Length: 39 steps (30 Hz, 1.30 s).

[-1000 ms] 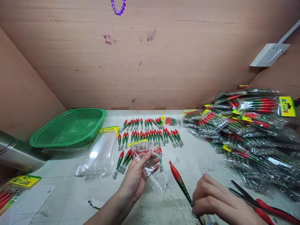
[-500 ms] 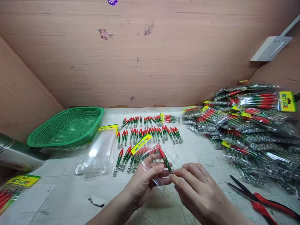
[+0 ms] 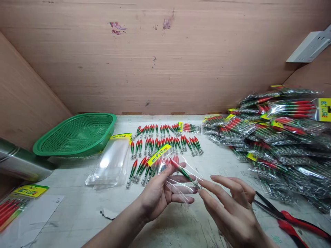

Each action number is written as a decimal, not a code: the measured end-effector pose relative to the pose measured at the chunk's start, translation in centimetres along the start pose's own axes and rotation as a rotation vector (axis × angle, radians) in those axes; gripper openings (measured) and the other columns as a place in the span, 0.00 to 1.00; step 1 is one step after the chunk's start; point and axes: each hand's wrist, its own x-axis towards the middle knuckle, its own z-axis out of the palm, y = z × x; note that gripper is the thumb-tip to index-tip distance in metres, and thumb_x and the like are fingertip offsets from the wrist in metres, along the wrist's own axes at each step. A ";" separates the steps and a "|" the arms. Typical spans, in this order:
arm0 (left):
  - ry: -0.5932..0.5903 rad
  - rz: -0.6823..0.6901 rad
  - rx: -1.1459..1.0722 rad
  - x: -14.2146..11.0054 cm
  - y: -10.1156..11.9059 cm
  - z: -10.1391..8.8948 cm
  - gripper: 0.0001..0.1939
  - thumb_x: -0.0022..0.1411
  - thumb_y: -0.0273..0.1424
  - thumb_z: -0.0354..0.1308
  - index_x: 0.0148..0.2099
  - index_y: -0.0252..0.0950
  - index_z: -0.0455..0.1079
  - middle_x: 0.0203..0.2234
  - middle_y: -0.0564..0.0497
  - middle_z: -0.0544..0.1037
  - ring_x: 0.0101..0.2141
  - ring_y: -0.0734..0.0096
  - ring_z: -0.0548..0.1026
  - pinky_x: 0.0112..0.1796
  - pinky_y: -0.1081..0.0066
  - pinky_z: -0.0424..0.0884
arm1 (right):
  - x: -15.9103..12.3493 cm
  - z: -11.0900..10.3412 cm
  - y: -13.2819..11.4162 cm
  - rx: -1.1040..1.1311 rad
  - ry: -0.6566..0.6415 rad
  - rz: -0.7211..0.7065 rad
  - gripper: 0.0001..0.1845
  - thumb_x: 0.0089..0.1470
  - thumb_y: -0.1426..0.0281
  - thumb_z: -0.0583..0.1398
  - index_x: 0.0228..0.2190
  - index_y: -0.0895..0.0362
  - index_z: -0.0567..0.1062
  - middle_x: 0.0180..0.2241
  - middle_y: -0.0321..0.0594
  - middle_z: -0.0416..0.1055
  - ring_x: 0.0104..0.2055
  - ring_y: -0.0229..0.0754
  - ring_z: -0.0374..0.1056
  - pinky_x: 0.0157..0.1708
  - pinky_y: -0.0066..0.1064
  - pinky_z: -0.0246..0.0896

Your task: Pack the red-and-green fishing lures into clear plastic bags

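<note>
My left hand (image 3: 161, 193) holds a transparent plastic bag (image 3: 181, 188) with a yellow "BCT LURE" header (image 3: 159, 155), thumb on top and fingers spread beneath it. A red and green fishing lure (image 3: 184, 172) lies slanted over that palm, its red end towards the header, apparently within the bag's mouth. At the lure's hooked end, the thumb and forefinger of my right hand (image 3: 229, 203) are closed together; the other fingers are loosely bent. Beyond my hands, more lures (image 3: 138, 168) lie in rows on the white table, partly hidden by the bag.
Flat header bags (image 3: 110, 162) are stacked beside a green basket (image 3: 74, 136). Packed lures (image 3: 279, 144) form a heap at right, with red-handled pliers (image 3: 287, 217) before it. A metal cylinder (image 3: 23, 162), a lure packet (image 3: 18, 206) and white paper (image 3: 33, 217) are at left.
The lure's hooked end and my right hand have shifted right and slightly down relative to my left hand. My right fingers have spread more. The whole view has tilted slightly downward.
</note>
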 end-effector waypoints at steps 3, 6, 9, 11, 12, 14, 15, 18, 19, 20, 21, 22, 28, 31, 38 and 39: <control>-0.005 0.003 0.003 0.1 -0.1 0.0 0.20 0.65 0.39 0.47 0.44 0.27 0.72 0.39 0.35 0.79 0.37 0.53 0.79 0.36 0.61 0.75 | -0.1 0.4 -0.2 -0.002 0.024 0.029 0.07 0.57 0.74 0.57 0.35 0.57 0.76 0.40 0.39 0.77 0.45 0.47 0.65 0.46 0.43 0.48; 0.013 0.015 -0.021 0.2 0.0 0.0 0.19 0.65 0.38 0.48 0.46 0.28 0.71 0.40 0.36 0.79 0.38 0.55 0.79 0.37 0.62 0.75 | -0.2 0.7 -0.3 0.002 0.047 0.041 0.05 0.55 0.75 0.59 0.34 0.57 0.75 0.40 0.39 0.77 0.44 0.47 0.65 0.45 0.44 0.47; 0.079 0.046 -0.049 0.2 0.3 0.3 0.19 0.65 0.37 0.48 0.50 0.30 0.69 0.40 0.37 0.79 0.39 0.57 0.79 0.37 0.63 0.75 | -0.5 0.5 -0.2 0.013 0.057 0.057 0.04 0.54 0.76 0.60 0.32 0.56 0.74 0.38 0.38 0.77 0.42 0.46 0.65 0.43 0.44 0.48; 0.129 0.051 -0.059 0.2 0.5 0.4 0.18 0.66 0.37 0.47 0.49 0.30 0.69 0.39 0.37 0.80 0.37 0.58 0.79 0.36 0.64 0.75 | -0.7 0.1 0.0 -0.001 0.053 0.065 0.04 0.54 0.76 0.59 0.31 0.56 0.74 0.37 0.38 0.78 0.42 0.47 0.65 0.43 0.44 0.48; 0.146 0.044 -0.062 0.2 0.6 0.4 0.19 0.66 0.38 0.47 0.48 0.29 0.69 0.38 0.38 0.80 0.36 0.58 0.79 0.35 0.64 0.75 | -0.9 -0.1 0.2 -0.018 0.048 0.059 0.05 0.54 0.76 0.59 0.31 0.56 0.74 0.37 0.38 0.78 0.42 0.47 0.65 0.43 0.44 0.48; 0.154 0.026 -0.064 0.2 0.7 0.5 0.19 0.65 0.39 0.47 0.46 0.29 0.70 0.37 0.38 0.80 0.35 0.58 0.80 0.34 0.64 0.75 | -1.1 -0.5 0.5 -0.063 0.020 0.036 0.05 0.55 0.76 0.59 0.33 0.56 0.75 0.38 0.39 0.77 0.43 0.47 0.65 0.43 0.44 0.48; 0.139 0.019 -0.060 0.2 0.6 0.4 0.19 0.65 0.40 0.48 0.45 0.29 0.71 0.37 0.39 0.80 0.35 0.58 0.80 0.34 0.65 0.75 | -1.1 -0.6 0.7 -0.082 0.008 0.022 0.06 0.55 0.76 0.58 0.33 0.55 0.75 0.39 0.39 0.77 0.43 0.47 0.65 0.44 0.44 0.48; 0.063 0.020 -0.037 0.1 0.2 0.2 0.20 0.65 0.40 0.48 0.47 0.30 0.71 0.39 0.39 0.80 0.37 0.58 0.79 0.35 0.65 0.75 | -0.8 -0.6 0.8 -0.116 -0.014 -0.025 0.08 0.58 0.75 0.56 0.35 0.56 0.75 0.40 0.40 0.77 0.44 0.46 0.64 0.45 0.43 0.48; 0.036 0.021 -0.029 0.1 0.0 0.2 0.19 0.65 0.40 0.49 0.48 0.31 0.71 0.40 0.39 0.79 0.39 0.57 0.79 0.36 0.65 0.75 | -0.7 -0.5 0.7 -0.121 -0.017 -0.042 0.09 0.60 0.74 0.54 0.35 0.56 0.76 0.40 0.40 0.77 0.45 0.45 0.64 0.45 0.43 0.48; 0.011 0.024 -0.025 0.1 -0.3 0.1 0.19 0.65 0.39 0.49 0.49 0.31 0.71 0.41 0.38 0.79 0.40 0.56 0.78 0.37 0.64 0.75 | -0.5 -0.4 0.5 -0.122 -0.020 -0.060 0.11 0.61 0.74 0.53 0.35 0.57 0.76 0.40 0.41 0.77 0.45 0.44 0.63 0.45 0.42 0.48; -0.013 0.029 -0.026 0.1 -0.5 0.1 0.19 0.64 0.39 0.50 0.49 0.30 0.71 0.43 0.38 0.78 0.42 0.56 0.77 0.40 0.62 0.74 | -0.3 -0.3 0.3 -0.121 -0.023 -0.075 0.13 0.62 0.74 0.51 0.36 0.57 0.76 0.41 0.41 0.77 0.45 0.44 0.63 0.45 0.42 0.48; -0.031 0.043 -0.033 0.1 -0.7 0.0 0.18 0.64 0.38 0.51 0.48 0.29 0.71 0.44 0.37 0.78 0.44 0.55 0.77 0.43 0.61 0.73 | -0.2 -0.1 0.1 -0.117 -0.022 -0.083 0.14 0.63 0.74 0.50 0.36 0.57 0.76 0.41 0.41 0.76 0.46 0.43 0.63 0.46 0.42 0.48; -0.019 0.160 -0.137 -0.1 -1.5 0.4 0.19 0.63 0.29 0.54 0.56 0.36 0.65 0.48 0.42 0.76 0.43 0.64 0.77 0.45 0.64 0.72 | -0.2 0.9 -0.4 -0.006 0.031 -0.061 0.11 0.61 0.75 0.53 0.36 0.58 0.76 0.44 0.42 0.75 0.46 0.44 0.63 0.46 0.42 0.48; -0.024 0.168 -0.145 -0.3 -1.6 0.5 0.28 0.61 0.29 0.57 0.63 0.42 0.55 0.47 0.42 0.77 0.38 0.65 0.78 0.39 0.65 0.73 | -0.3 1.5 -0.5 0.085 0.044 -0.026 0.11 0.59 0.76 0.54 0.38 0.57 0.76 0.44 0.40 0.75 0.46 0.44 0.64 0.45 0.42 0.50; 0.043 0.143 -0.215 -0.1 -1.4 0.1 0.22 0.63 0.33 0.54 0.58 0.36 0.63 0.44 0.40 0.78 0.41 0.58 0.78 0.42 0.62 0.72 | 1.0 0.3 -1.2 0.171 0.013 -0.010 0.12 0.56 0.76 0.57 0.40 0.52 0.76 0.42 0.36 0.77 0.47 0.45 0.65 0.47 0.42 0.51; 0.058 0.147 -0.246 0.0 -1.2 0.1 0.19 0.63 0.33 0.53 0.56 0.34 0.65 0.44 0.41 0.78 0.43 0.59 0.77 0.44 0.62 0.72 | 1.3 -0.2 -0.7 0.195 0.006 -0.011 0.13 0.55 0.77 0.58 0.40 0.52 0.75 0.42 0.36 0.77 0.48 0.45 0.65 0.48 0.42 0.53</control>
